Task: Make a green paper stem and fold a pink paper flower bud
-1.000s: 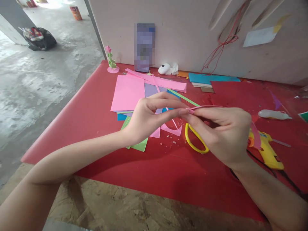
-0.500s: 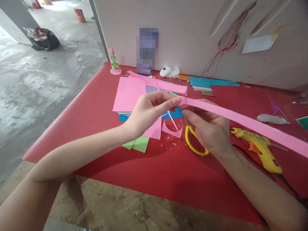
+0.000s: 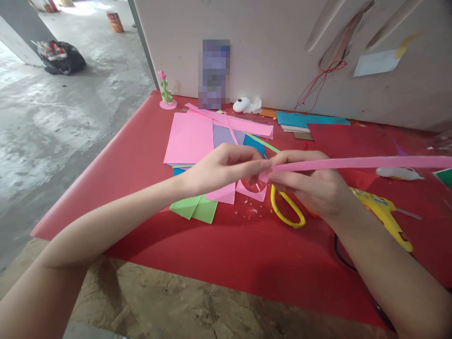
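Note:
A long pink paper strip [image 3: 356,163] runs from my fingers out past the right edge of the view. My left hand [image 3: 226,167] pinches its near end between thumb and fingers. My right hand [image 3: 314,183] grips the strip just beside, fingertips almost touching the left ones. The very end of the strip is partly hidden by the fingers. Below the hands lie scissors with a yellow handle [image 3: 299,221], partly covered by my right hand. Pink paper sheets [image 3: 189,139] and green paper pieces [image 3: 203,209] lie under and left of my left hand.
A yellow glue gun [image 3: 391,221] lies right of my right forearm, near a glue bottle [image 3: 399,173]. A pink paper flower on a stand [image 3: 165,92], a blurred phone [image 3: 213,75] and a white rounded object [image 3: 242,104] line the back of the red table [image 3: 212,263].
My right hand has moved up and closed on the strip next to my left hand. Both hands are closer together, and the strip has swung from sloping down to nearly level.

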`<state>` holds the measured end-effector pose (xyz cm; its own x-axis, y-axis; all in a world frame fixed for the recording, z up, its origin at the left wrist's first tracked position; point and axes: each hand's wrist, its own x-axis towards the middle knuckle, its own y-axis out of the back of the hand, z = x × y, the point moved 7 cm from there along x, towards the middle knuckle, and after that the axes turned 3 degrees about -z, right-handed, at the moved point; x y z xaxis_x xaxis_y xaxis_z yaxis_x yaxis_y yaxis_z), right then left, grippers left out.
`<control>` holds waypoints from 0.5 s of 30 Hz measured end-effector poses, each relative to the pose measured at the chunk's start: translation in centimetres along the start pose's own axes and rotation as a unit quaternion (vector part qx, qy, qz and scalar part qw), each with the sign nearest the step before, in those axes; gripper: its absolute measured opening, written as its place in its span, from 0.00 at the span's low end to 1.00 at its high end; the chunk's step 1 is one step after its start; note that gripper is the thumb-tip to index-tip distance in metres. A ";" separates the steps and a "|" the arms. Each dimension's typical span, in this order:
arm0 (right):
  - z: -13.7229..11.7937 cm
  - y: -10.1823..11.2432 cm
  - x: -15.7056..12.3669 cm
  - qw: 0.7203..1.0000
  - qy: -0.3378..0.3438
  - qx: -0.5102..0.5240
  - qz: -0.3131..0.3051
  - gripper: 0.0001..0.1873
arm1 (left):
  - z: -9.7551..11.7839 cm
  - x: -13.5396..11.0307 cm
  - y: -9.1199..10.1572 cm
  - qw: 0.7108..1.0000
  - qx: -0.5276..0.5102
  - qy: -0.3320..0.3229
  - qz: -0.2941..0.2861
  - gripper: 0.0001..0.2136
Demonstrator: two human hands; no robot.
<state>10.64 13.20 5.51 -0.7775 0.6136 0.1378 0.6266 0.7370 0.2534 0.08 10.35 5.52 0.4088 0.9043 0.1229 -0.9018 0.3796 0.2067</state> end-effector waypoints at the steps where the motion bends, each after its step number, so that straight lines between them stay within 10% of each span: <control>1: 0.0 -0.4 0.0 0.999 -0.013 0.004 -0.038 0.07 | 0.0 0.0 -0.3 0.999 0.014 -0.001 -0.035 0.12; 6: -0.1 -0.6 0.2 0.998 -0.042 0.018 -0.049 0.06 | 0.2 -0.4 -1.1 0.990 0.052 -0.042 -0.121 0.13; 15: -1.6 0.7 -0.7 0.992 0.070 -0.003 0.102 0.07 | 0.8 -0.5 -0.1 0.995 -0.032 -0.097 -0.011 0.13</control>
<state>11.54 12.89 7.15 -0.6340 0.7047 0.3183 0.7722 0.5988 0.2125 0.13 9.67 6.25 0.4428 0.8434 0.3044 -0.8966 0.4164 0.1505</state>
